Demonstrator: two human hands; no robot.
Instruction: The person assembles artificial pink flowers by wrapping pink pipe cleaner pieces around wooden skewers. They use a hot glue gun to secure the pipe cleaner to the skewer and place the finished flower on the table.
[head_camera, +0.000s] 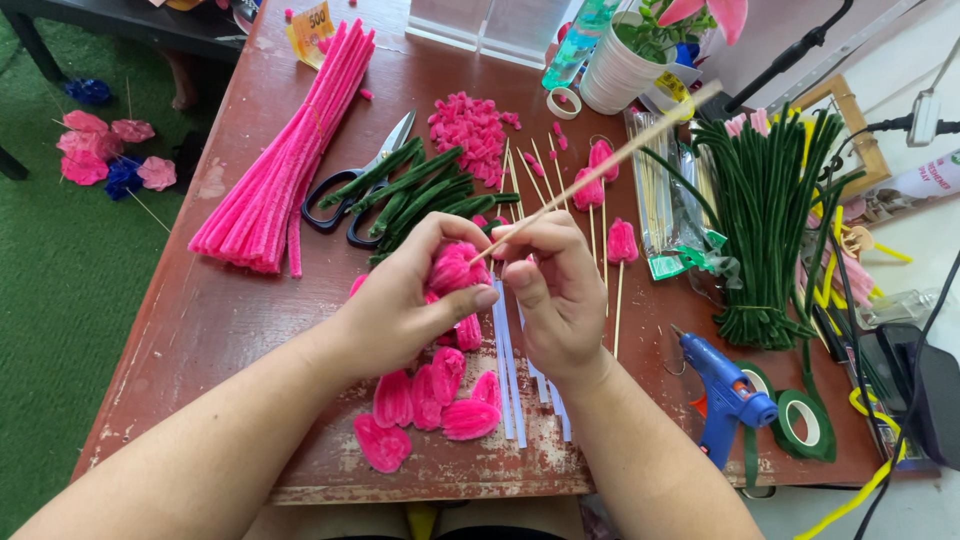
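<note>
Fig.: my two hands at mid-table, head view. Left hand (405, 300) has fingers curled and pressed together around a pink fuzzy bud (455, 268), thumb on its underside. Right hand (555, 285) pinches the thin wooden skewer (600, 165) between thumb and forefinger, right where it enters the bud; other fingers folded in. Skewer runs up and away to the right of my fingertips, tilted, free end over the clutter.

Handling, as I judge it: bud is v. light, soft, springy w/ a wire core; it will squash if gripped hard, so hold at its sides, lightly. Skewer is stiff but slim and prob. snaps under bending; best held low, near the bud, not at the far tip.

Just below my fingers: loose pink petals (430, 405) and clear-white strips (508, 370) on the worn brown table (200, 320). Beyond the fingertips: short green stems (420, 195), scissors (365, 185), pink scraps (470, 125), finished buds on sticks (620, 240). Far left of the fingers: bundle of long pink pipe cleaners (290, 165). Right of them: green pipe-cleaner sheaf (765, 215), blue glue gun (725, 395), green tape rolls (805, 425).
</note>
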